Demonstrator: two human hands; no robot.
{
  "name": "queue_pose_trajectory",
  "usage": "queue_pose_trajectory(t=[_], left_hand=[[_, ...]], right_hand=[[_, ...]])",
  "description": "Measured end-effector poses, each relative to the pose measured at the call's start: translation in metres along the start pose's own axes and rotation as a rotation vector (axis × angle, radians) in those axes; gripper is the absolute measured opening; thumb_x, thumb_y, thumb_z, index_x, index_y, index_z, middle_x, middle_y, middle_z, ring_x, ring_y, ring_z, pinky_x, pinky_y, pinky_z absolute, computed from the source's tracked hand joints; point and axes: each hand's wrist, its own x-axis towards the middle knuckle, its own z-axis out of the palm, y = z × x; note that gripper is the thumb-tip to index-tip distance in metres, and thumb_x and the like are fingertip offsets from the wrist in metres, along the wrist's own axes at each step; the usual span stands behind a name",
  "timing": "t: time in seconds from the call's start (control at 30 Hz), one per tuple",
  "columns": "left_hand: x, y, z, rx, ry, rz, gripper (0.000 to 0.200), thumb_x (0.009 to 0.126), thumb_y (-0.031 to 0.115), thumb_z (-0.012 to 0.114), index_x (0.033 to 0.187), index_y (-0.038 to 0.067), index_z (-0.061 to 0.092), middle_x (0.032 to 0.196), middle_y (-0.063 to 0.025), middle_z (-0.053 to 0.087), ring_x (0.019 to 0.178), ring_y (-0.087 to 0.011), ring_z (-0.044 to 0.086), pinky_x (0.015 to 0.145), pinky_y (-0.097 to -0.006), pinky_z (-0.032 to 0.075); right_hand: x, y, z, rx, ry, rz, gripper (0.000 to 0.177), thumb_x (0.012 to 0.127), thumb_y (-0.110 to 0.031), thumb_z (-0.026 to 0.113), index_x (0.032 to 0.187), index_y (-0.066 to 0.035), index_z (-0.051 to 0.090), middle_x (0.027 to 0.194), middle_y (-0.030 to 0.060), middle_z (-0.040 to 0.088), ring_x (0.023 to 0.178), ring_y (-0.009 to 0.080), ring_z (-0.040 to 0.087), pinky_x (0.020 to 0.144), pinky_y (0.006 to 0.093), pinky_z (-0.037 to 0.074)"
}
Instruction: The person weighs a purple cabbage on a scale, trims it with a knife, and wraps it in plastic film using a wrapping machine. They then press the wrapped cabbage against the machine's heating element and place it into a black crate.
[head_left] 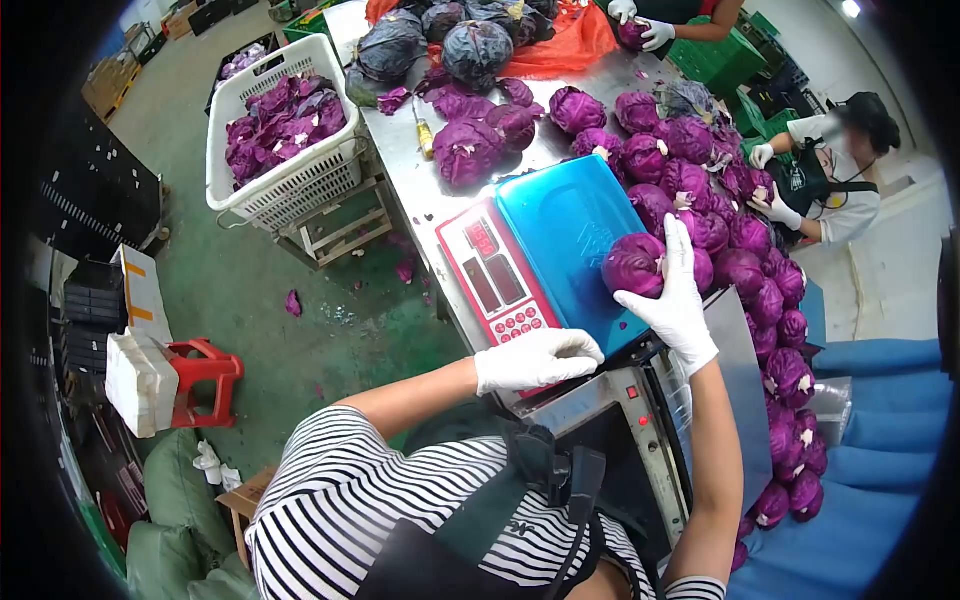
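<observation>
A round red cabbage sits at the right side of the blue weighing pan of a digital scale. Around its right side curve the thumb and fingers of my white-gloved right hand. My left hand, gloved too, rests by the front corner of the scale, just below the keypad. Its fingers bend loosely, a gap shows between them and the thumb, and nothing is visible in it. Red digits glow on the scale's display, too blurred to read.
Red cabbages are heaped right of the scale. A yellow-handled knife lies on the metal table. A white basket holds trimmed leaves. A machine with a lit red button stands before me. Two co-workers handle cabbages opposite.
</observation>
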Motion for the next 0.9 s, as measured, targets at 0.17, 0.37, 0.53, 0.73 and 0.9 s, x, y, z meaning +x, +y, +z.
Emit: queue_pose_trajectory(t=[0.17,0.37,0.53,0.73,0.9], left_hand=[[0.010,0.020,-0.007,-0.175,0.141,0.119,0.027,0.093,0.023,0.056,0.112,0.003,0.058,0.103,-0.0054,0.064,0.097,-0.0114,0.058,0.087,-0.0278,0.046],[0.056,0.031,-0.038,0.801,0.811,0.412,0.068,0.076,0.036,0.070,0.131,0.005,0.044,0.128,-0.0204,0.048,0.122,-0.0333,0.045,0.104,-0.0412,0.035],[0.104,0.015,-0.052,0.766,0.489,0.226,0.076,0.078,0.042,0.068,0.135,0.002,0.037,0.118,-0.0262,0.054,0.113,-0.0363,0.053,0.098,-0.0403,0.041],[0.119,0.023,-0.016,0.382,0.331,0.337,0.074,0.082,0.027,0.070,0.136,-0.006,0.031,0.127,-0.0208,0.048,0.119,-0.0270,0.048,0.101,-0.0361,0.038],[0.161,0.062,0.055,0.428,0.165,0.445,0.075,0.075,0.027,0.074,0.132,-0.006,0.038,0.123,-0.0217,0.053,0.113,-0.0273,0.054,0.097,-0.0354,0.042]], right_hand=[[-0.013,-0.008,-0.028,-0.128,0.029,-0.005,0.109,0.061,-0.020,0.083,0.147,-0.009,0.017,0.148,0.0206,0.021,0.136,0.0339,0.027,0.110,0.0397,0.026],[-0.016,-0.008,-0.039,-0.308,-0.016,0.031,0.104,0.060,-0.031,0.083,0.143,-0.002,0.026,0.140,0.0214,0.037,0.131,0.0340,0.036,0.109,0.0398,0.029],[0.002,0.014,-0.003,-0.353,-0.114,0.269,0.084,0.064,-0.057,0.071,0.114,0.004,0.043,0.091,0.0269,0.063,0.080,0.0410,0.064,0.072,0.0475,0.051],[-0.034,-0.008,-0.028,-0.271,0.058,0.367,0.096,0.065,-0.049,0.074,0.130,0.010,0.035,0.109,0.0295,0.057,0.104,0.0392,0.057,0.094,0.0438,0.042],[-0.110,-0.012,-0.090,-0.222,0.486,0.357,0.078,0.064,-0.040,0.079,0.121,0.003,0.046,0.105,0.0243,0.059,0.098,0.0378,0.059,0.085,0.0411,0.047]])
